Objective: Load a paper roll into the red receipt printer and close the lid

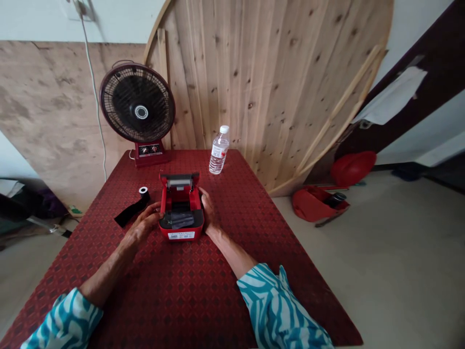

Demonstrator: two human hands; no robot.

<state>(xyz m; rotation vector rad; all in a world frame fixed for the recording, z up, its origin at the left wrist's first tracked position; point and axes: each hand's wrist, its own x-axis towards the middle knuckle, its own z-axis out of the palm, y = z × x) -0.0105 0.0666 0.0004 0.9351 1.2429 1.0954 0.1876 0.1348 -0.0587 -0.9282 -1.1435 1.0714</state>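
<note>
A small red and black label printer (181, 231) stands on the table before me with its lid (180, 182) raised at the back. Inside the open bay no roll shows; a dark flap lies over its front part. My left hand (147, 219) holds the printer's left side, its fingertips against the casing. Along the opposite side my right hand (208, 211) is wrapped, its palm against the wall and some fingers hidden behind it. Left of the printer lies a paper roll (143, 191) with a white end, its black strip (130, 213) unrolled across the table toward me.
A maroon fan (138, 104) stands at the table's back left. Behind the printer is a clear water bottle (218, 151) with a white cap. A patterned red cloth (174, 300) covers the table. A large wooden round board (261, 87) leans on the wall; a red dustpan (308, 203) lies on the floor.
</note>
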